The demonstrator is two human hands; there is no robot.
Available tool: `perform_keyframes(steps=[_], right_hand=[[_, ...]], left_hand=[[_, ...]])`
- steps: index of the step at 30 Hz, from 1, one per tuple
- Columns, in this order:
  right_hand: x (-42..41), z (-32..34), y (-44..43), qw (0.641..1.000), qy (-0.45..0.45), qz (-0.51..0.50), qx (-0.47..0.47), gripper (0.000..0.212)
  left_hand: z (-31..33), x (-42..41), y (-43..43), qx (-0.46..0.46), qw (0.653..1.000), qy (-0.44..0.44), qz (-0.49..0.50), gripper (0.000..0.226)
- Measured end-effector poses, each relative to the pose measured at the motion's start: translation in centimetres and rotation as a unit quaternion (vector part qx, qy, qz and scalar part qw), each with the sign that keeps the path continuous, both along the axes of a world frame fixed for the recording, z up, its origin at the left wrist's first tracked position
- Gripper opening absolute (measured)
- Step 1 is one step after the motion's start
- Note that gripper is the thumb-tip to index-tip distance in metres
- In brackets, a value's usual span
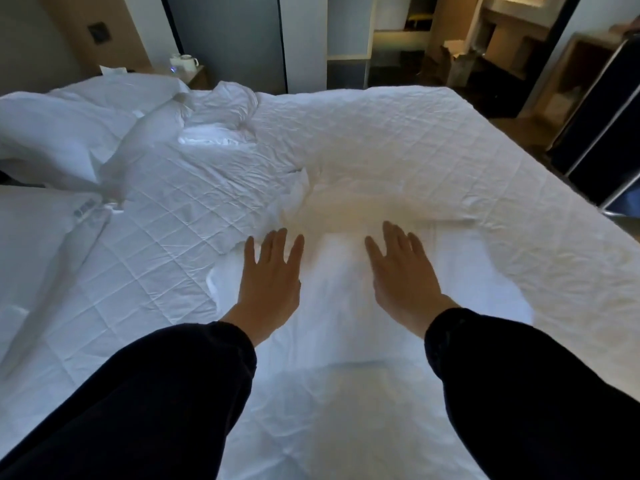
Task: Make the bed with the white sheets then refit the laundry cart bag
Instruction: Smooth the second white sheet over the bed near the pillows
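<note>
1. Hand state. Your left hand [268, 278] and right hand [403, 275] are both spread flat, fingers apart and straight, gripping nothing. They lie low over the white sheet [346, 393]; contact with it cannot be confirmed.

2. Sheet position. The sheet lies from 6 o'clock up to the centre of the bed and appears to run on toward 2 o'clock. Its rumpled edge sits at 10 o'clock of your left hand. The quilted mattress pad [156, 237] is bare from 8 to 10 o'clock, and the pillows [52, 133] are heaped at 10 o'clock.

3. Procedure. Press with your palms, not your fingertips. Sweep outward from the centre, left hand toward 9 o'clock and right hand toward 3 o'clock. Draw the rumpled edge over the bare pad before tucking.

4. The dark metal-framed unit at 2 o'clock, probably the laundry cart [609, 109], waits.
</note>
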State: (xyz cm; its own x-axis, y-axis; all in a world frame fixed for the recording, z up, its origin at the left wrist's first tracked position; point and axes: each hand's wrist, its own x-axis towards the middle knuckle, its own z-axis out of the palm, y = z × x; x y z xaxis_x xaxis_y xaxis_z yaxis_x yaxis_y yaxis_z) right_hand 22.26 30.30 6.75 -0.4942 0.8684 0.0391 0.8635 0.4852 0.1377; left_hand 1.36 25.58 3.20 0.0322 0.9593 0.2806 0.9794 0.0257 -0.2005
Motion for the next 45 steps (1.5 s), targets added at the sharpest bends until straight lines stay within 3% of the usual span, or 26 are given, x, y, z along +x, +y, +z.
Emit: perform_keyframes(steps=[4, 7, 9, 12, 17, 27, 45], right_hand=[[0.1, -5.2, 1.3, 0.990, -0.075, 0.032, -0.119, 0.079], [0.8, -8.6, 2.7, 0.976, -0.132, 0.032, -0.171, 0.099], [0.9, -10.5, 3.4, 0.971, -0.154, 0.031, -0.181, 0.111], [0.3, -13.4, 3.6, 0.972, -0.164, 0.025, -0.165, 0.116], [-0.5, -16.7, 4.2, 0.976, -0.147, 0.006, -0.158, 0.103], [-1.4, -15.0, 3.6, 0.982, -0.108, 0.033, -0.149, 0.041], [5.2, -11.2, -19.3, 0.970, -0.118, 0.036, -0.211, 0.034]], left_hand=[[-4.6, 0.3, 1.0, -0.164, 0.983, -0.068, -0.049, 0.078], [-8.5, 0.2, 1.5, -0.307, 0.948, -0.083, -0.025, 0.105], [-11.0, 0.1, 1.4, -0.350, 0.934, -0.070, -0.029, 0.121], [-13.8, 0.1, 1.4, -0.354, 0.934, -0.035, -0.024, 0.129], [-15.9, -0.4, 2.9, -0.352, 0.934, -0.049, -0.026, 0.114], [-13.9, -0.1, 2.6, -0.360, 0.931, -0.054, -0.019, 0.099], [-12.2, 7.2, -20.4, -0.366, 0.929, -0.055, -0.023, 0.098]])
